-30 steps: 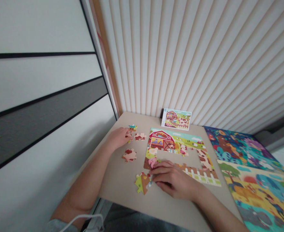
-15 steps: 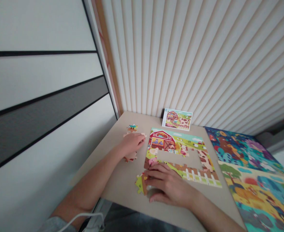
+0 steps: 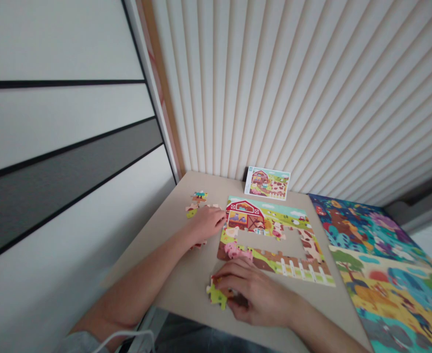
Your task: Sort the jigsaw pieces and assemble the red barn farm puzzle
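A part-built farm jigsaw [image 3: 274,235] with a red barn lies on the beige table [image 3: 186,274], its middle still an open gap. My right hand [image 3: 252,294] curls over a green and yellow piece [image 3: 217,295] near the table's front edge, fingers closed around it. My left hand [image 3: 206,223] rests against the jigsaw's left edge, fingers bent down over a loose piece that barely shows. Two loose pieces [image 3: 197,202] lie beyond that hand.
A reference card [image 3: 267,182] with the farm picture leans on the ribbed wall behind. A large colourful finished puzzle [image 3: 381,255] covers the table's right side. A white cable [image 3: 127,338] hangs by my left sleeve.
My left hand slid right from the loose pieces to the jigsaw's left edge. My right hand drew back toward the front edge with the green piece.
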Tool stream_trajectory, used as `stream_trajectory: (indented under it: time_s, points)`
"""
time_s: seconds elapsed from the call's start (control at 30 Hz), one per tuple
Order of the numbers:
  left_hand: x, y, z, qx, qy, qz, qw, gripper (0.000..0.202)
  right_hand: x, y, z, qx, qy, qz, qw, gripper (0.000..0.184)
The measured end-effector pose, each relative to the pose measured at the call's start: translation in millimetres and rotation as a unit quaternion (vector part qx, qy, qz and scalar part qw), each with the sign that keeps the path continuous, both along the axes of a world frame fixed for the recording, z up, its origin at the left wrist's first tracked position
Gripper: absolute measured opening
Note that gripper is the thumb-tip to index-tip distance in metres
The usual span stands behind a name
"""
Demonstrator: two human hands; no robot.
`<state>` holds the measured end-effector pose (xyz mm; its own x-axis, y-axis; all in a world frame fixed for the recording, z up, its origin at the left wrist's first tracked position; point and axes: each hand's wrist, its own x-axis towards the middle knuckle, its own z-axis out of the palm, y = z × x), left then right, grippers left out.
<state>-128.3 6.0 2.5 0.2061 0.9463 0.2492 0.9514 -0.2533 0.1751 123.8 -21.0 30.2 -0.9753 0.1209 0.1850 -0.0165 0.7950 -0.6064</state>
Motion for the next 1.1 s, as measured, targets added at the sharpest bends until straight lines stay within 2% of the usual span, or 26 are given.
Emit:
stream_trajectory:
  time_s: [0.13, 0.2, 0.27, 0.4, 0.53, 0.63, 0.9, 1.1]
  points:
    - [1, 0, 0.6, 0.005, -0.004, -0.013, 1.0, 0.022, 8, 31, -7.1, 0.029, 0.069, -0.106, 0.992, 0.056]
    - [3, -1, 2.9, 0.012, -0.005, -0.023, 1.0, 0.022, 12, 50, -15.1, 0.053, 0.09, -0.156, 0.982, 0.056]
    - [5, -2, 5.5, 0.021, -0.003, -0.034, 0.999, 0.022, 15, 66, -23.4, 0.07, 0.09, -0.176, 0.978, 0.05]
    - [7, -5, 8.1, 0.017, 0.005, -0.08, 0.997, 0.019, 18, 78, -32.6, 0.084, 0.063, -0.17, 0.98, 0.039]
    - [6, -8, 6.7, -0.005, 0.003, -0.174, 0.985, 0.015, 18, 76, -31.5, 0.107, 0.041, -0.168, 0.979, 0.039]
    - [5, -9, 5.1, -0.009, 0.013, -0.221, 0.975, 0.017, 17, 75, -29.8, 0.127, 0.035, -0.163, 0.978, 0.041]
    - [2, -11, 4.2, -0.033, 0.001, -0.232, 0.972, 0.024, 19, 73, -27.9, 0.164, 0.011, -0.15, 0.975, 0.05]
    - [3, -11, 8.0, -0.058, -0.007, -0.224, 0.973, 0.023, 24, 65, -16.4, 0.169, -0.023, -0.138, 0.976, 0.05]
